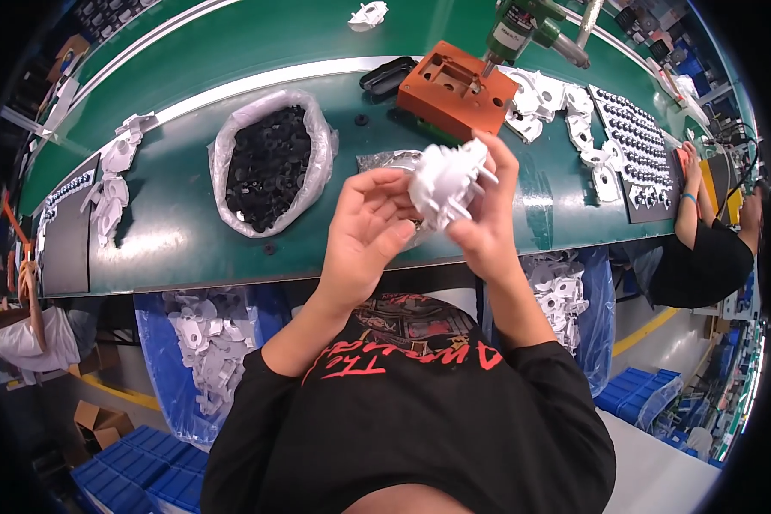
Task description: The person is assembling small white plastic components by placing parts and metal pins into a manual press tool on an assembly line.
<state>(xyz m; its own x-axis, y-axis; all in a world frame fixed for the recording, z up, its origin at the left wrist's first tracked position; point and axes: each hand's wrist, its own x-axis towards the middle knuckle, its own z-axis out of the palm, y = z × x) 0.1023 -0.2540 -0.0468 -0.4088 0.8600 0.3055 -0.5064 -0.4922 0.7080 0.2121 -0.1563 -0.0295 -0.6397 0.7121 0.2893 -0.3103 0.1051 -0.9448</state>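
A white moulded plastic part (447, 184) with prongs sticking out is held up over the near side of the bench, slightly blurred. My right hand (494, 206) grips it from the right, thumb below and fingers behind. To its left, my left hand (368, 218) is open, palm turned up, fingers loosely bent and thumb apart; its fingertips come close to the part, and I cannot tell whether they touch it. Behind the hands lies a clear plastic bag (375, 160), partly hidden. Beyond stands an orange fixture block (454, 111) beneath a green press tool (512, 32).
A clear bag of black pieces (270, 163) stands left on the green bench (171, 248). White parts (535, 98) lie right, beside a board of dark knobs (634, 146). Bins of white parts (210, 343) sit below the bench edge. A co-worker (702, 257) works at the right.
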